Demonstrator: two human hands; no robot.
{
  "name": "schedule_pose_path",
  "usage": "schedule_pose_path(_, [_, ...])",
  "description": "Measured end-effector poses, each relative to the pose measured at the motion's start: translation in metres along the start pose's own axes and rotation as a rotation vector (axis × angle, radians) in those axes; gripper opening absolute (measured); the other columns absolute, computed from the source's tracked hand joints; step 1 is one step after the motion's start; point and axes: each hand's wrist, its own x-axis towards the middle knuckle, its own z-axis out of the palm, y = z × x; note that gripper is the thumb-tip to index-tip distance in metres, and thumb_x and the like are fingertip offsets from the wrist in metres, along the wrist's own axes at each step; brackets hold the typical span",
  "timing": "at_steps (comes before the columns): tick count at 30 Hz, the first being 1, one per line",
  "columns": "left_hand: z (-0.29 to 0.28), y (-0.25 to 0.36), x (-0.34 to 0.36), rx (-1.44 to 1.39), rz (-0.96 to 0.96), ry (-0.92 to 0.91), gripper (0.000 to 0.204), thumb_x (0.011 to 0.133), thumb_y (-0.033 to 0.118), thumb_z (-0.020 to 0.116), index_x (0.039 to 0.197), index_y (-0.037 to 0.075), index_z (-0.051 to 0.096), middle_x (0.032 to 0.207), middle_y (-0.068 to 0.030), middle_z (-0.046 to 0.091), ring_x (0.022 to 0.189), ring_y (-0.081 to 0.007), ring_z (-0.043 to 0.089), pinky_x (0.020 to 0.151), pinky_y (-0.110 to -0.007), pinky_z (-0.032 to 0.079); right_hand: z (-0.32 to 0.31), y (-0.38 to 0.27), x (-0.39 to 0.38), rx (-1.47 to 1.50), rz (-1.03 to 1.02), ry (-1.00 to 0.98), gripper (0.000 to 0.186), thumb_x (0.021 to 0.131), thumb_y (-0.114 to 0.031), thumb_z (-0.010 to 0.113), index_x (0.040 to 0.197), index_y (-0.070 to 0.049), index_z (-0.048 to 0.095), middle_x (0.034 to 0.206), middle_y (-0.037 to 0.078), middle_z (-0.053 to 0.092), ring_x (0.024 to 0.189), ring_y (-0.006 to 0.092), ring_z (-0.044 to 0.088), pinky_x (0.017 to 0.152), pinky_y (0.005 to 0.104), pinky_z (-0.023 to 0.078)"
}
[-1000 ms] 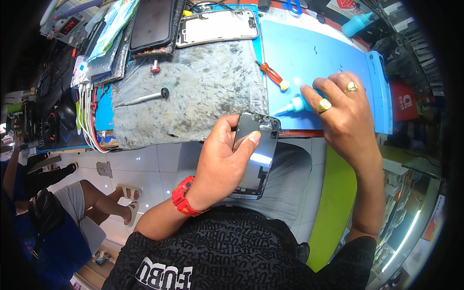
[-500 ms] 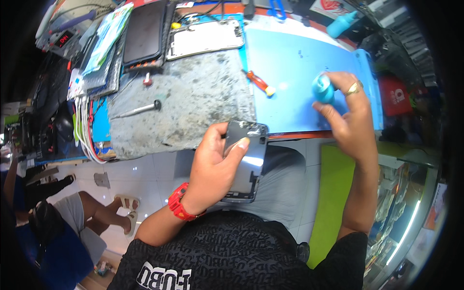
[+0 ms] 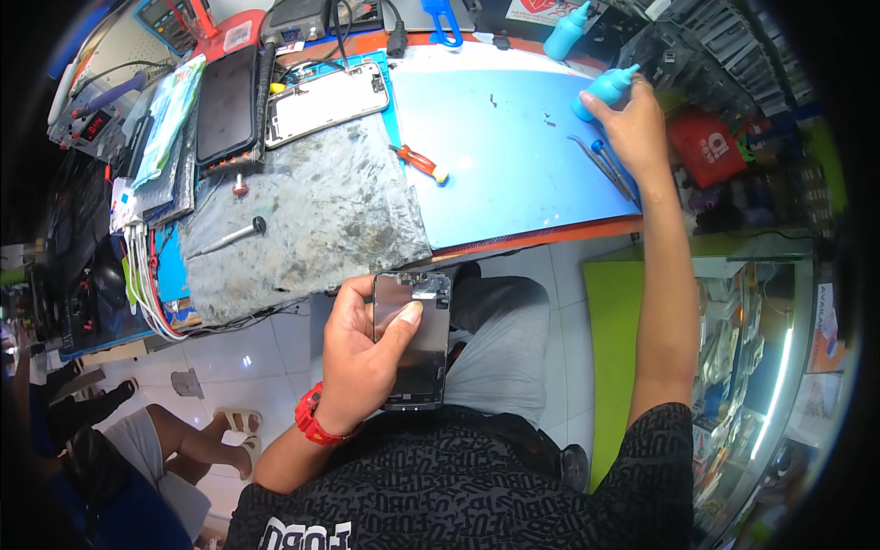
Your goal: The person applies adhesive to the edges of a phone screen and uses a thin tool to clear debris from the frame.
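Note:
My left hand (image 3: 359,356) grips a phone screen (image 3: 423,346) over my lap, thumb pressed on its dark metallic face. Small parts and a silvery patch show along the screen's upper end. Off to the right, my right hand (image 3: 637,128) is closed around a light-blue squeeze bottle (image 3: 605,92), which leans with its nozzle up and to the right. The bottle is at the far right part of the blue mat (image 3: 513,174); I cannot tell whether its base touches. A similar blue bottle (image 3: 566,37) stands just beyond it.
Tweezers (image 3: 600,167) and a blue slim tool lie below my right hand. A red-handled screwdriver (image 3: 423,165) rests on the blue mat. Another screwdriver (image 3: 229,236) lies on the stained grey mat (image 3: 321,229). Behind are a white phone frame (image 3: 325,105) and a black phone (image 3: 226,110). A person sits at left.
My right hand has carried the blue bottle away to the far right of the mat. The phone screen in my left hand is now more upright. The view has shifted to the right.

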Motion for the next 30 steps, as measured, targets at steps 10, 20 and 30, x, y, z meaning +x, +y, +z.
schedule_pose_path(10, [0.009,-0.009,0.009,-0.045,0.014,0.040,0.029,0.107,-0.001,0.065,0.131,-0.004,0.049,0.121,-0.0111,0.069,0.106,-0.0100,0.067,0.090,-0.027,0.057,-0.023,-0.030,-0.094,-0.351,-0.177,-0.150,0.018,0.097,-0.010,0.074,0.110,0.002,0.077,0.110,0.016,0.073,0.104,0.0379,0.067,0.094,0.0476,0.053])
schedule_pose_path(20, [0.023,-0.006,0.034,0.017,-0.026,0.069,0.048,0.105,-0.005,0.064,0.149,-0.005,0.043,0.131,-0.0137,0.065,0.115,-0.0138,0.067,0.097,-0.031,0.059,-0.016,-0.028,-0.093,-0.382,-0.144,-0.159,0.021,0.098,-0.011,0.073,0.114,0.002,0.078,0.109,0.016,0.072,0.107,0.0363,0.066,0.095,0.0469,0.053])
schedule_pose_path(30, [0.024,-0.005,0.041,-0.004,-0.029,0.071,0.053,0.104,-0.008,0.064,0.151,-0.005,0.042,0.137,-0.0133,0.059,0.123,-0.0148,0.063,0.104,-0.032,0.056,-0.007,-0.018,-0.088,-0.496,-0.245,-0.144,0.014,0.101,-0.010,0.069,0.109,0.002,0.072,0.110,0.020,0.070,0.106,0.0402,0.066,0.093,0.0501,0.052])
